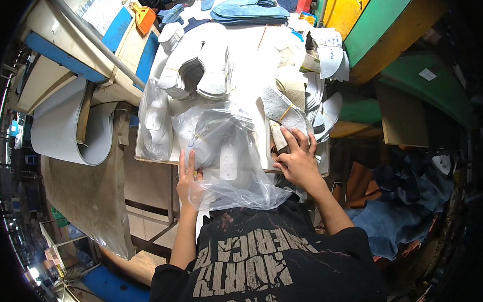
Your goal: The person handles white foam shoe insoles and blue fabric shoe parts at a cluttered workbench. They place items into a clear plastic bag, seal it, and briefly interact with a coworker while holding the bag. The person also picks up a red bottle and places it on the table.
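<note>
A clear plastic bag (240, 184) lies over the table's front edge, with pale shaped pieces and a white tag (229, 162) inside. Against its left side rests my left hand (190, 181), fingers stretched upward and partly behind the film. My right hand (300, 161) is at the front right corner, its fingers curled over a small pale bundle of cut pieces (276, 133). Part of that bundle is hidden by the fingers. Just beyond it lies a curved grey stack with a yellow band (286, 111).
Tied U-shaped white stacks (212, 62) and blue cut pieces (249, 10) stand farther back on the white table (250, 45). Another bagged bundle (155, 121) sits at the left edge. A green and yellow machine (383, 39) rises at the right; blue material (393, 225) hangs below.
</note>
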A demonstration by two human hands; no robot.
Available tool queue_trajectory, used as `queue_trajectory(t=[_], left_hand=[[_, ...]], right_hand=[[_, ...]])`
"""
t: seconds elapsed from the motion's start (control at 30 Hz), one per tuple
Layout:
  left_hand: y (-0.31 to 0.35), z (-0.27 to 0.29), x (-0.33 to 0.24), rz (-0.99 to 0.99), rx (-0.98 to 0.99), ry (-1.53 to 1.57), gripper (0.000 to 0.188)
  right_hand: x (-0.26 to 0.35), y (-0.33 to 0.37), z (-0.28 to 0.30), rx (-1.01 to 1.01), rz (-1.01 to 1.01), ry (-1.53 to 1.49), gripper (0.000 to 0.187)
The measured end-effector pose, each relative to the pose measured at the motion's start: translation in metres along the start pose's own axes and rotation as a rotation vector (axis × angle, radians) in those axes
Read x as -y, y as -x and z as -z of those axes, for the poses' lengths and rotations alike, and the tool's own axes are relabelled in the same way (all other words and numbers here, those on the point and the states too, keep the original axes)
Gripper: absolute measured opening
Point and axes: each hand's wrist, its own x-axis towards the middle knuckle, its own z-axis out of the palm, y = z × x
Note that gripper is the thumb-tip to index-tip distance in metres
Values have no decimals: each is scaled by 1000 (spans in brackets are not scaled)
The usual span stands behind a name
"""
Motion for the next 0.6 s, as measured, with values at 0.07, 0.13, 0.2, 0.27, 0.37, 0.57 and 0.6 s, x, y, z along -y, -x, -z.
queue_trajectory(t=[0.07, 0.13, 0.2, 0.27, 0.37, 0.57, 0.6], left_hand=[[1, 0, 0, 14, 10, 2, 89], [1, -1, 0, -21, -14, 10, 89], [2, -3, 0, -39, -29, -14, 90], [4, -3, -2, -37, -31, -71, 90], [12, -4, -9, -20, 10, -133, 92], [27, -11, -21, -70, -18, -160, 99], [28, -14, -22, -74, -27, -162, 100]], right_hand=[[0, 0, 2, -13, 10, 0, 20], [2, 0, 5, 11, 4, 15, 20], [3, -2, 10, 19, 12, 21, 20], [4, -4, 16, 65, 9, 18, 21], [1, -9, 30, 141, -5, -55, 23], [-2, -20, 42, 105, 32, -174, 28], [-2, -22, 41, 101, 36, -153, 28]])
